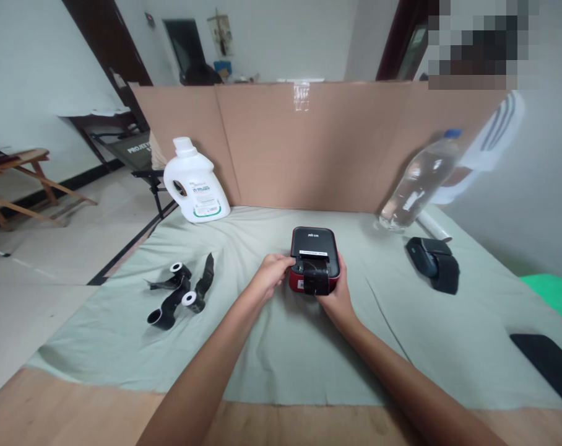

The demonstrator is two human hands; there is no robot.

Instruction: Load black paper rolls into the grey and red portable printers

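A small portable printer (314, 244), black on top with dark red sides, is between my two hands in the middle of the cloth. A black strip (316, 277) hangs out of its front slot. My right hand (337, 292) wraps the printer's right side and lower front corner; some of its fingers are hidden behind it. At the left front corner, my left hand (272, 272) has its thumb against the printer and its other fingers curled. To the left lie several black rolls (194, 301) with white cores and loose curled strips.
A white jug (198, 186) and a clear bottle (415, 179) with a blue cap stand before a cardboard panel (309, 148). Right are a black device (432, 263) with a strip and a dark flat object (543, 365). A person's white sleeve (499, 133) shows behind the panel.
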